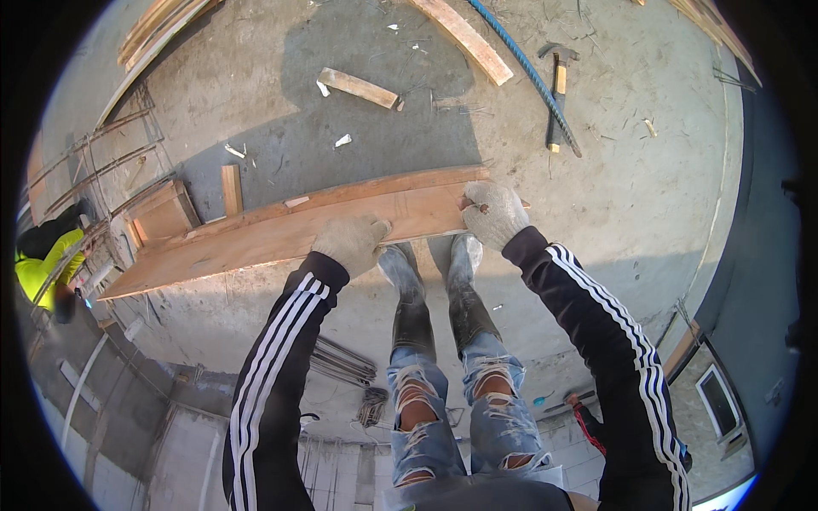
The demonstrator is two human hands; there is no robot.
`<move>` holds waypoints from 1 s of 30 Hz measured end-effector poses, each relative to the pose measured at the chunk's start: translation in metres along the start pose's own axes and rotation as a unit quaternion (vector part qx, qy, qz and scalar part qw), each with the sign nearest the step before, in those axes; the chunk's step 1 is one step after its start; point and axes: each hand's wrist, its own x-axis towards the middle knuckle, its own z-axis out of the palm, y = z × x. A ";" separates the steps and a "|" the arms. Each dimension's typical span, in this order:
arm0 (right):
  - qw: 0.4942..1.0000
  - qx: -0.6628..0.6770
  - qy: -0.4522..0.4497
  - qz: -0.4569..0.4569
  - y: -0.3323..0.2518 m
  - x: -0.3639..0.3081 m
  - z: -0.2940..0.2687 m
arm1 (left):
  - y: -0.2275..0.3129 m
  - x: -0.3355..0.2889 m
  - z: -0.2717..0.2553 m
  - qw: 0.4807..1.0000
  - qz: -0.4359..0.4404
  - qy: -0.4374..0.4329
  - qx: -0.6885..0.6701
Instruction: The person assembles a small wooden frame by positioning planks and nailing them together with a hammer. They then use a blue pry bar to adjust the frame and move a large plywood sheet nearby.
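A long plywood board point(281, 234) with a wooden batten point(341, 191) along its far edge lies across the concrete in front of my boots. My left hand point(351, 244), in a pale knitted work glove, is closed on the board's near edge, its fingertips on the top face. At the right end, my right hand point(496, 215), gloved likewise, grips the board with its fingers wrapped round the end. The undersides of both grips are hidden. Beyond the right hand lies a claw hammer point(558, 98) with a black and yellow handle.
A blue-green ribbed steel bar point(528, 72) lies beside the hammer. Loose timber pieces point(362, 88) and a longer plank point(464, 38) rest farther off. Reinforcing rods point(81, 183) stand at left, near a person in a yellow top point(49, 264). A drop with lower walls point(196, 426) shows behind my boots.
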 end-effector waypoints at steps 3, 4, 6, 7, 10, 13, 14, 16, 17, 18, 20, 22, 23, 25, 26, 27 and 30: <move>0.987 0.113 -0.039 0.111 0.003 0.004 0.001 | 0.001 0.000 0.000 0.999 -0.003 -0.029 -0.045; 0.982 0.156 -0.054 0.090 0.005 0.002 -0.002 | 0.001 0.000 0.000 1.000 -0.011 -0.004 -0.029; 0.992 0.100 -0.074 0.031 0.007 0.001 -0.007 | 0.000 0.002 -0.003 1.000 -0.019 0.007 -0.004; 0.997 -0.009 -0.033 -0.071 0.009 0.001 -0.008 | 0.000 0.002 -0.003 0.999 -0.006 -0.036 -0.015; 0.987 -0.061 -0.095 -0.114 0.016 -0.002 -0.009 | 0.001 0.003 -0.004 0.999 0.008 -0.023 -0.030; 0.991 0.103 -0.085 -0.008 0.021 0.007 -0.003 | 0.001 0.003 -0.005 0.999 -0.019 -0.027 -0.034; 0.980 0.131 -0.140 0.043 0.022 0.012 -0.003 | 0.001 0.003 -0.005 0.998 -0.027 -0.041 -0.035; 0.977 0.099 -0.176 0.068 0.023 0.019 -0.002 | 0.000 0.006 -0.006 0.997 -0.035 -0.060 -0.029; 0.985 0.046 -0.162 0.036 0.022 0.022 -0.003 | -0.001 0.006 -0.006 0.996 -0.043 -0.071 -0.025; 0.986 0.008 -0.166 -0.026 0.021 0.022 -0.005 | -0.002 0.008 -0.008 0.997 -0.044 -0.052 -0.024; 0.959 0.200 -0.176 0.100 0.015 0.019 -0.010 | -0.003 0.009 -0.011 0.997 -0.034 -0.066 -0.024; 0.947 0.261 -0.142 0.125 0.008 0.012 -0.015 | -0.003 0.013 -0.017 0.998 -0.023 -0.057 -0.016; 0.964 0.223 -0.103 0.101 0.004 0.003 -0.016 | -0.005 0.015 -0.021 0.998 -0.026 -0.060 -0.009; 0.965 0.251 -0.020 0.068 -0.008 -0.014 -0.010 | -0.006 0.017 -0.029 0.996 -0.035 -0.078 -0.011; 0.976 0.213 0.008 0.045 -0.012 -0.023 -0.008 | -0.007 0.018 -0.032 0.995 -0.040 -0.090 -0.012; 0.983 0.176 0.043 0.023 -0.014 -0.030 -0.007 | -0.008 0.020 -0.036 0.995 -0.052 -0.088 -0.007; 0.981 0.192 0.016 0.024 -0.009 -0.034 -0.006 | -0.006 0.019 -0.036 0.987 -0.082 -0.139 -0.022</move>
